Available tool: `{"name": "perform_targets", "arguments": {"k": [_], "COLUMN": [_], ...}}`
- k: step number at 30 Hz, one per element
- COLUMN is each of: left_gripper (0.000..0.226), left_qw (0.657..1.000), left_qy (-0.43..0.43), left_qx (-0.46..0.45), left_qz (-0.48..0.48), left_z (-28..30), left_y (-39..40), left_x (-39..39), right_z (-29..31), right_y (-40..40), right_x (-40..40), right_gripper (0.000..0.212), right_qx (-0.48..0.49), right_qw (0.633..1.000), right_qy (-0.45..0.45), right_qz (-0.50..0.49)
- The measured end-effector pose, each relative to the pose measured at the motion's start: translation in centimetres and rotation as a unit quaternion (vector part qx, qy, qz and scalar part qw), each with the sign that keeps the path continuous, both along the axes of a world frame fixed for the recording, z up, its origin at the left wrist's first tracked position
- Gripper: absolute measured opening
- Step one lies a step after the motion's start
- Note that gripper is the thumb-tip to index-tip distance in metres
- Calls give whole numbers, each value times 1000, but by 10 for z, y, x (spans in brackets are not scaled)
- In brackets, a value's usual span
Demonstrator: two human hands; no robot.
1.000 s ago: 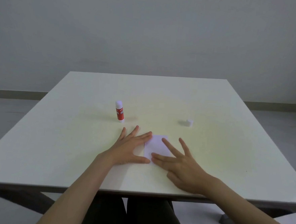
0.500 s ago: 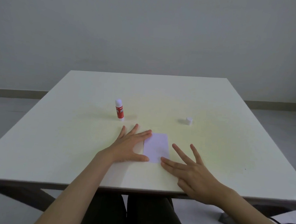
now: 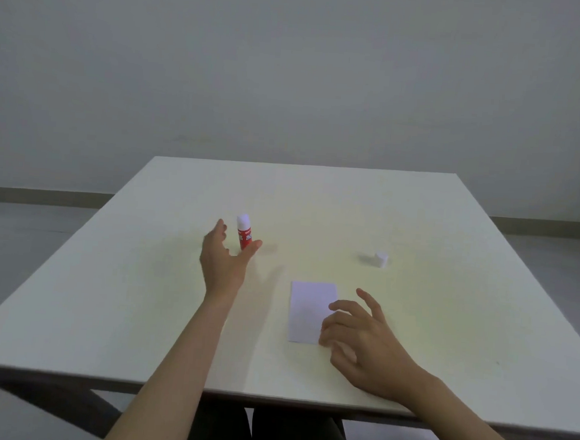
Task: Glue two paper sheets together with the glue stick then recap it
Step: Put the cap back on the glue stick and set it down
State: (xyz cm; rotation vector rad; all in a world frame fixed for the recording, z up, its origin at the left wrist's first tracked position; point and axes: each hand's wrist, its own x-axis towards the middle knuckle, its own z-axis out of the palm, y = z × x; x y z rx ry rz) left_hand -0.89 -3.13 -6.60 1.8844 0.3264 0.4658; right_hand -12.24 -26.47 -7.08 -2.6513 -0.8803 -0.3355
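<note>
A red glue stick with a white top stands upright on the white table, left of centre. My left hand is open around it, thumb on its right and fingers on its left, not closed on it. The white paper lies flat near the front middle; whether it is one sheet or two stacked is not visible. My right hand hovers open at the paper's lower right corner, fingers curled over it. A small white cap sits on the table to the right.
The table's front edge runs just below my forearms. A grey wall rises behind the far edge, with floor on both sides. My dark-clothed legs are under the table.
My left hand left the paper and moved forward to the glue stick. My right hand lifted off the table and curled its fingers. The camera tilted up.
</note>
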Motion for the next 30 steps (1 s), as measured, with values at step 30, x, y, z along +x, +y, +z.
{"name": "perform_targets", "arguments": {"k": [30], "left_gripper": [20], "left_qw": [877], "left_qy": [47], "left_qx": [-82], "left_qz": [-470], "left_z": [69], "left_y": [-43], "left_x": [-31], "right_z": [39], "right_y": [0], "right_x": [57], "right_gripper": [23], "right_qx": [352], "right_qw": [827], "right_qy": [429], "right_qz": [89]}}
